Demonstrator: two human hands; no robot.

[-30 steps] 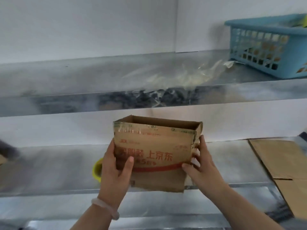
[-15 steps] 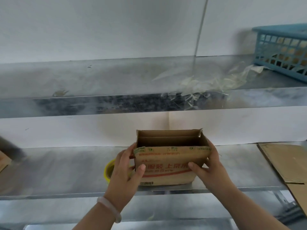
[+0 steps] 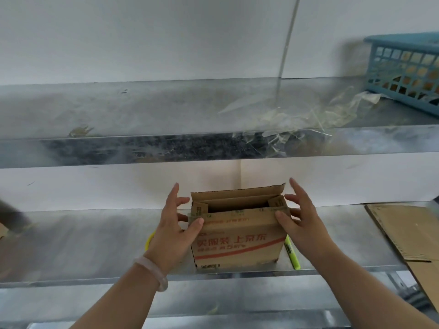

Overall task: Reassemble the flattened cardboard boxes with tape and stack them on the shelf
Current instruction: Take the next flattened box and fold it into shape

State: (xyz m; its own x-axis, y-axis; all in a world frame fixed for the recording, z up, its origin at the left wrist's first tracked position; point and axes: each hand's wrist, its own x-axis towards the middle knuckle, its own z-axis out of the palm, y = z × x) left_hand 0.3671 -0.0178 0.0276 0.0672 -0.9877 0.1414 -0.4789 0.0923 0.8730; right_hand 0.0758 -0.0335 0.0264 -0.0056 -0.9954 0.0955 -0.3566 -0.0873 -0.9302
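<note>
While the box stands upright on the shelf in the lower middle of the frame, close to the front edge, 1 box can be judged as good as placed. It is flanked by both hands: the left hand is laid against its left side with the thumb on the upper front corner, and the right hand is laid against its right side likewise. On both, the fingers are spread and nearly straight, so no firm grip is shown; the box is judged to be merely steadied. Its top is seen open, with flaps standing or folded inward; whether the bottom is taped cannot be told. Nothing is stacked on it. At the right edge of the frame, flat cardboard is seen on the same shelf, so at least 1 more box is judged left to be formed, taped and stacked. A yellow ring, probably tape, is partly hidden behind the left hand, and a pen lies just right of the box. At upper right a basket is seen.
</note>
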